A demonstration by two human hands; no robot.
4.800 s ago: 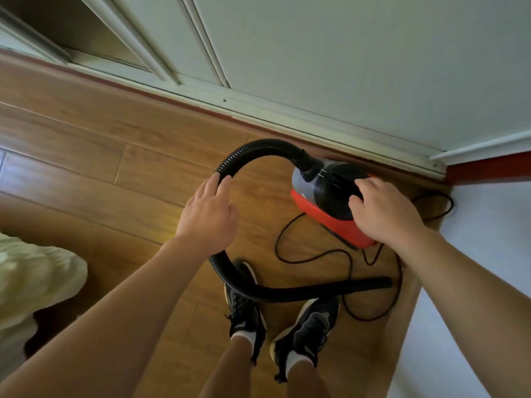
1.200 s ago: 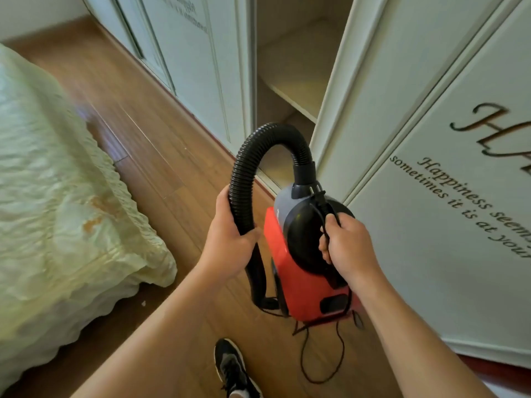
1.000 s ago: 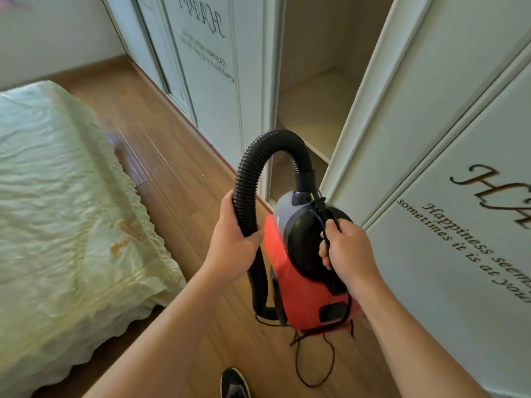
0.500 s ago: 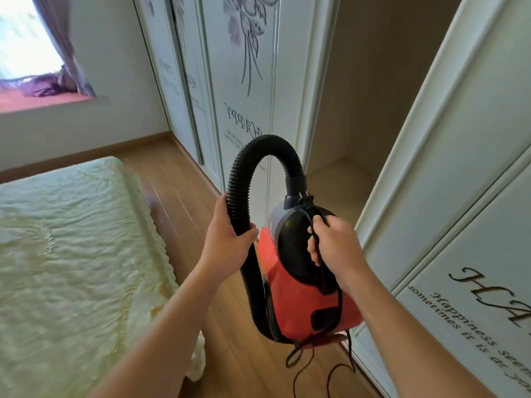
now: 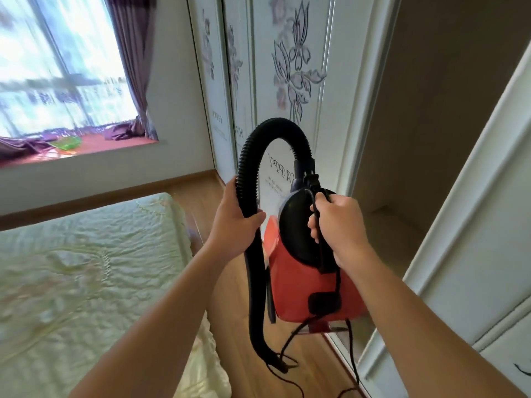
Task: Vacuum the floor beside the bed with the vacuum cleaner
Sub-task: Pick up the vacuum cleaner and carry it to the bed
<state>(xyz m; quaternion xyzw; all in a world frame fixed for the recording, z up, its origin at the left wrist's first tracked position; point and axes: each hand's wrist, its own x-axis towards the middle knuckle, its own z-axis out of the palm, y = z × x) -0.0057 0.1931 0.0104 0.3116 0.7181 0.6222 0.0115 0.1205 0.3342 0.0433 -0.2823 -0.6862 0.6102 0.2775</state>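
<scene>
Head view: one red vacuum cleaner (image 5: 298,282) hung at centre frame, off the floor (image 5: 230,311), its black top handle gripped by the right hand (image 5: 339,225). The left hand (image 5: 232,225) curled round the single black hose (image 5: 255,282), just left of the body. One bed (image 5: 86,268) filled the lower left.

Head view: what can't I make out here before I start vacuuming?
- Cord: leaves the bottom edge; plug unseen.
- Hose tip: dark, tangled with the cord; floor contact unclear.
- Floor beside the bed: largely covered by the left hand, its forearm, the hose and the vacuum cleaner; dust too small.
- Handle and any switch: under the right hand.
- Window: motion-blurred.
</scene>
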